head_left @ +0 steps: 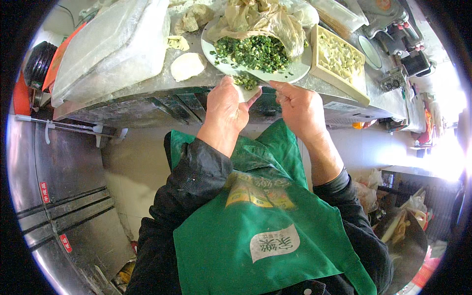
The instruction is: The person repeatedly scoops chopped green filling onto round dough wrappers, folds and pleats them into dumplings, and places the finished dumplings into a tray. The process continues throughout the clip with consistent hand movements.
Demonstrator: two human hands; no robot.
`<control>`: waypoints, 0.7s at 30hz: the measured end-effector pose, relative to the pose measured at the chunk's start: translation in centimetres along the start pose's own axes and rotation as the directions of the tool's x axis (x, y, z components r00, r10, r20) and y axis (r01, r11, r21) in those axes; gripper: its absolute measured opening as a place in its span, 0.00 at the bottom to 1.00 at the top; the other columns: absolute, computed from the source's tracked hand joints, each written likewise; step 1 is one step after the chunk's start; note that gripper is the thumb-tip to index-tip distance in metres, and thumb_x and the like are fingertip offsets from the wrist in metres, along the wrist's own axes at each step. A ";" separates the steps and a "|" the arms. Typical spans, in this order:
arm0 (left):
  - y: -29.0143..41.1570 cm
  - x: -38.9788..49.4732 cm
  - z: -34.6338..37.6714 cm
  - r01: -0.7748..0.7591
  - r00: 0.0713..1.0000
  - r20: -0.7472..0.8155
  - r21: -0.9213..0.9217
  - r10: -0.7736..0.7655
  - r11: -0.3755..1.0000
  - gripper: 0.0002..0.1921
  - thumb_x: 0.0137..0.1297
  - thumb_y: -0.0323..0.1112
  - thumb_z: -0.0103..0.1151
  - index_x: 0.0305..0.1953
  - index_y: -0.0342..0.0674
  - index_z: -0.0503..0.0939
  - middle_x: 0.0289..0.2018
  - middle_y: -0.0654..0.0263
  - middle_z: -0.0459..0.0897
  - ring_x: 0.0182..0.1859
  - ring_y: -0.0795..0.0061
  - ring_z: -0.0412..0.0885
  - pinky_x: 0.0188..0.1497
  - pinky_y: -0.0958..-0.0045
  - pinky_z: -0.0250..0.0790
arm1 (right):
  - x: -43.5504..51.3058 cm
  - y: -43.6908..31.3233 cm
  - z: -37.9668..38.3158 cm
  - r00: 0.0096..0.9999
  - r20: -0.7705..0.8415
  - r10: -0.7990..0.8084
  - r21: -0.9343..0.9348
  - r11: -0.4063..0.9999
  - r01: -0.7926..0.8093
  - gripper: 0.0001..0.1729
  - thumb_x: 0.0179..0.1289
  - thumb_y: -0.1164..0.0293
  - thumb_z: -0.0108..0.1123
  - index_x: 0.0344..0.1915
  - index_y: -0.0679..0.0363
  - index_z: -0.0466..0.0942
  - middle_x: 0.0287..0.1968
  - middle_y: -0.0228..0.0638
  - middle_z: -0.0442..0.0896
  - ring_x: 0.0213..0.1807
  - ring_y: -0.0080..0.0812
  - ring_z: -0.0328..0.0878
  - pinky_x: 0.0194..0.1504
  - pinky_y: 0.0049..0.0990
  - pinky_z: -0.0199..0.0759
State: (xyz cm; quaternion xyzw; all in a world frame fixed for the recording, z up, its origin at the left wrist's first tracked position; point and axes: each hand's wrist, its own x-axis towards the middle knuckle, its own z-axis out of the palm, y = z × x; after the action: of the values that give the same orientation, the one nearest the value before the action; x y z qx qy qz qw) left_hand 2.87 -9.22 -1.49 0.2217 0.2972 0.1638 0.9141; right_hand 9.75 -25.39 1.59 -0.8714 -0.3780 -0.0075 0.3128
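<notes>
My left hand [228, 105] holds a thin dough wrapper [245, 94] with chopped green filling [247, 81] on it, at the near edge of the plate. My right hand [300, 107] is closed on a thin, flat tool, whose tip reaches towards the filling; most of the tool is hidden. Behind both hands stands a pale round plate [297, 72] heaped with chopped green filling [254, 53], partly covered by a crumpled, translucent sheet [254, 22]. A round stack of pale wrappers [188, 66] lies left of the plate, with a crumpled dough piece [178, 42] behind it.
To the left on the floury metal counter [147, 83] is a large translucent plastic box [110, 48]. A shallow tray [341, 85] of folded dumplings stands right of the plate, with a small round dish [370, 52] beyond. Metal cabinets [70, 158] stand at the lower left.
</notes>
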 end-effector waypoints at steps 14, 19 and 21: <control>0.6 -1.3 -1.7 0.008 1.000 -0.001 -0.049 -0.008 0.999 0.19 0.84 0.38 0.34 0.64 0.40 0.72 0.59 0.57 0.82 0.59 0.58 0.81 0.62 0.48 0.76 | -2.6 -2.1 2.5 0.972 -0.100 -0.212 -0.075 0.976 0.205 0.20 0.61 0.75 0.61 0.52 0.46 0.87 0.29 0.34 0.80 0.27 0.43 0.83 0.30 0.40 0.79; 0.5 -2.8 -2.8 0.025 0.999 0.044 0.018 -0.025 1.000 0.20 0.83 0.36 0.32 0.63 0.36 0.72 0.59 0.51 0.81 0.61 0.55 0.81 0.65 0.46 0.74 | -2.4 -1.4 1.9 0.957 -0.090 -0.276 -0.031 0.961 0.274 0.20 0.59 0.75 0.61 0.51 0.47 0.88 0.30 0.35 0.82 0.29 0.43 0.84 0.32 0.39 0.80; 0.2 -3.5 -3.3 0.056 0.998 0.043 -0.006 -0.056 0.998 0.19 0.82 0.35 0.33 0.63 0.35 0.72 0.59 0.49 0.81 0.61 0.53 0.80 0.66 0.45 0.74 | -2.3 -0.8 1.6 0.939 -0.041 -0.341 -0.025 0.940 0.340 0.21 0.58 0.76 0.61 0.50 0.47 0.88 0.31 0.36 0.83 0.30 0.44 0.84 0.32 0.39 0.80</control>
State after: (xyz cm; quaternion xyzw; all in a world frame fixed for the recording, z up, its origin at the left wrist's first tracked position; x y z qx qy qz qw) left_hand -1.85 -9.51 -2.11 0.2137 0.2829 0.1344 0.9253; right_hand 7.25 -25.60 0.21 -0.7953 -0.5156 -0.0843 0.3074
